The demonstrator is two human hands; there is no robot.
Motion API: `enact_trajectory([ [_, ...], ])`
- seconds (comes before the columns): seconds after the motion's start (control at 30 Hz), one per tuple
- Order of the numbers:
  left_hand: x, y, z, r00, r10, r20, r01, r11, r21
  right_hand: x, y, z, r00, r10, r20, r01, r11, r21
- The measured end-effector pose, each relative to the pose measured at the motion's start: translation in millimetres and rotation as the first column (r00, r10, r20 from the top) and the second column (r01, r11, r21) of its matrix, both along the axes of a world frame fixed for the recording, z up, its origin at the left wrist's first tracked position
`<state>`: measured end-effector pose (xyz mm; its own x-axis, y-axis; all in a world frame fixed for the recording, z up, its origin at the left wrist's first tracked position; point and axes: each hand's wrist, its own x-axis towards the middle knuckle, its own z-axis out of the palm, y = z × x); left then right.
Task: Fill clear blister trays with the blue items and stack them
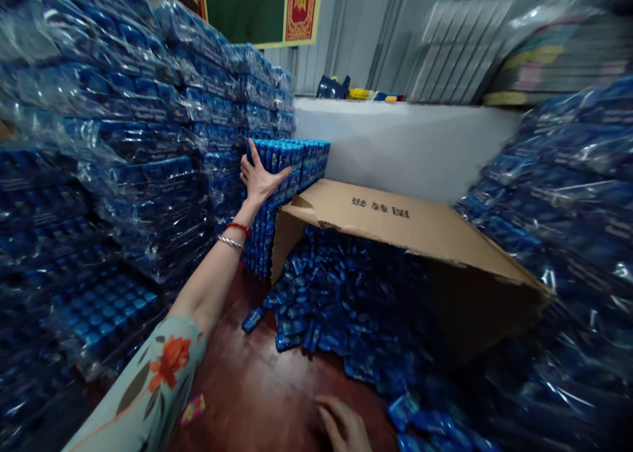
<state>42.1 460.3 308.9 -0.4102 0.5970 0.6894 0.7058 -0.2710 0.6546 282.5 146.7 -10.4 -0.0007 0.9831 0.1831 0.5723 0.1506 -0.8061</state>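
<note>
My left hand [261,178] reaches forward with fingers spread against the near end of a tall, tidy stack of small blue cylinders [277,155]. The thumb points right across the front, and the fingers lie at the stack's left corner. Low in the view, my right hand [343,425] hovers over the reddish-brown surface [262,386], partly cut off by the frame. Its fingers are loosely bent and nothing shows in them. Ahead of it, a heap of loose blue cylindrical pieces [321,287] spills from a tipped cardboard box [386,218].
Clear-wrapped blue packs [133,89] rise high at left; more wrapped packs [568,214] stand at right. A low white wall [395,138] runs behind the box. A single loose blue piece [252,319] and a small pink-yellow wrapper [192,410] lie on the brown surface.
</note>
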Motion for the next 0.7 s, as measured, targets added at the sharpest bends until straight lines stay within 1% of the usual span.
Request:
enact_trajectory([
  [0.03, 0, 1, 0.1, 1.0, -0.02, 0.007, 0.021, 1.0, -0.013, -2, -3, 3.9, 0.999, 0.037, -0.006, -0.038, 0.999, -0.018],
  [0.1, -2, 0, 0.7, 0.998, -0.063, 0.032, 0.063, 0.998, -0.01, -7, -7, 12.3, 0.997, 0.07, -0.009, -0.071, 0.996, -0.061],
  [0.17, -6, -8, -1.5, 0.992, -0.114, 0.053, 0.112, 0.993, 0.042, -8, -13, 16.9, 0.996, 0.085, -0.008, -0.085, 0.991, -0.105],
  [0.2, -10, -16, -5.4, 0.989, -0.138, 0.057, 0.133, 0.987, 0.084, -8, -17, 16.7, 0.995, 0.097, -0.009, -0.097, 0.988, -0.123],
  [0.23, -13, -28, -12.4, 0.986, -0.157, 0.056, 0.148, 0.98, 0.133, -6, -20, 14.6, 0.994, 0.113, -0.012, -0.114, 0.984, -0.137],
  [0.27, -17, -44, -23.4, 0.984, -0.17, 0.05, 0.159, 0.97, 0.182, -3, -24, 11.0, 0.992, 0.129, -0.015, -0.13, 0.981, -0.146],
  [0.3, -20, -63, -38.9, 0.984, -0.172, 0.038, 0.159, 0.961, 0.226, 1, -27, 6.0, 0.989, 0.144, -0.019, -0.145, 0.978, -0.152],
  [0.33, -22, -84, -59.2, 0.984, -0.173, 0.028, 0.161, 0.953, 0.256, 6, -30, 0.4, 0.987, 0.161, -0.021, -0.162, 0.974, -0.158],
  [0.37, -25, -109, -84.0, 0.983, -0.184, 0.019, 0.173, 0.951, 0.257, 11, -32, -5.1, 0.984, 0.177, -0.022, -0.178, 0.971, -0.162],
  [0.4, -27, -134, -112.7, 0.976, -0.218, -0.003, 0.214, 0.954, 0.211, 17, -33, -10.1, 0.981, 0.191, -0.02, -0.191, 0.968, -0.164],
  [0.43, -29, -161, -143.8, 0.959, -0.28, -0.049, 0.284, 0.952, 0.117, 23, -34, -13.8, 0.98, 0.196, -0.014, -0.196, 0.967, -0.162],
  [0.47, -33, -188, -175.8, 0.935, -0.344, -0.083, 0.345, 0.939, 0.003, 29, -34, -16.1, 0.981, 0.195, -0.005, -0.193, 0.969, -0.156],
  [0.5, -38, -214, -207.0, 0.92, -0.383, -0.086, 0.371, 0.92, -0.126, 36, -34, -16.7, 0.983, 0.183, 0.004, -0.18, 0.973, -0.145],
  [0.53, -45, -240, -235.7, 0.923, -0.379, -0.075, 0.353, 0.907, -0.231, 42, -33, -15.8, 0.988, 0.156, 0.011, -0.153, 0.98, -0.129],
  [0.57, -54, -264, -260.6, 0.945, -0.323, -0.055, 0.293, 0.906, -0.306, 48, -32, -13.5, 0.994, 0.112, 0.016, -0.11, 0.988, -0.112],
  [0.6, -64, -285, -280.6, 0.966, -0.253, -0.045, 0.22, 0.905, -0.365, 53, -30, -10.1, 0.998, 0.061, 0.018, -0.059, 0.993, -0.098],
  [0.63, -75, -303, -295.4, 0.986, -0.162, -0.034, 0.136, 0.909, -0.393, 58, -28, -5.8, 1.0, 0.006, 0.019, -0.004, 0.996, -0.087],
  [0.67, -86, -318, -305.1, 0.996, -0.082, -0.018, 0.067, 0.909, -0.412, 61, -25, -0.8, 0.999, -0.047, 0.023, 0.049, 0.996, -0.076],
  [0.7, -96, -328, -310.2, 1.0, -0.011, 0.012, 0.015, 0.905, -0.425, 63, -21, 4.8, 0.995, -0.096, 0.031, 0.098, 0.993, -0.062],
])
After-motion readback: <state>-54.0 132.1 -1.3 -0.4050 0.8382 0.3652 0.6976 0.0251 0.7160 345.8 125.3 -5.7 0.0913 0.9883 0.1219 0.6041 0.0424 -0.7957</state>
